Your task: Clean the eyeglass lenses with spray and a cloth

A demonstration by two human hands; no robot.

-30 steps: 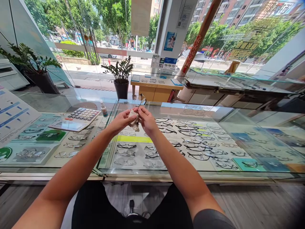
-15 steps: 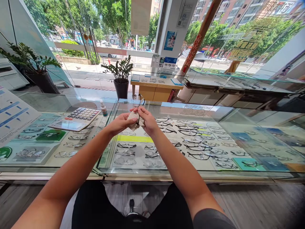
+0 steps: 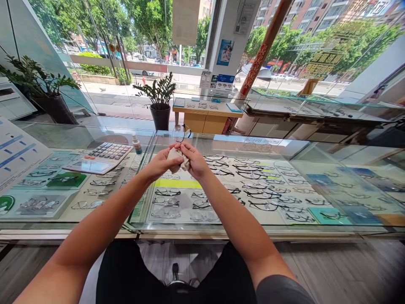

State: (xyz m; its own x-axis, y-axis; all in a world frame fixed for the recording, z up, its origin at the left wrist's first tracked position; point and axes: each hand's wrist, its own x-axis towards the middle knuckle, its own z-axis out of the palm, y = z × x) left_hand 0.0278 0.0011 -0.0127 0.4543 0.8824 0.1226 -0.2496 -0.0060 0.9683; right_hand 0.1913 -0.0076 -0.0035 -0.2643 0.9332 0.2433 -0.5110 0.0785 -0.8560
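A pair of dark-rimmed eyeglasses (image 3: 184,139) stands up above my fingertips, one lens and a curved temple showing. The rest of the frame is hidden by my fingers and a crumpled beige cloth (image 3: 174,157). My left hand (image 3: 160,163) is closed on the cloth, its thumb pressed flat across it. Facing it, my right hand (image 3: 196,161) is closed, with its fingers pinching at the eyeglasses and touching the cloth's right edge. Both hands are held together over the glass display counter (image 3: 228,230).
Under the glass lie several rows of spectacle frames (image 3: 262,185). Left of my hands, a calculator (image 3: 104,157) and a small spray bottle (image 3: 136,144) rest on the countertop. A printed sheet (image 3: 19,154) stands at far left. Behind the counter are a potted plant (image 3: 160,116) and a wooden cabinet (image 3: 207,122).
The eyeglasses have turned slightly, showing more of a lens rim. My hands and the cloth have shifted a little left, and the cloth is bunched differently between the fingers.
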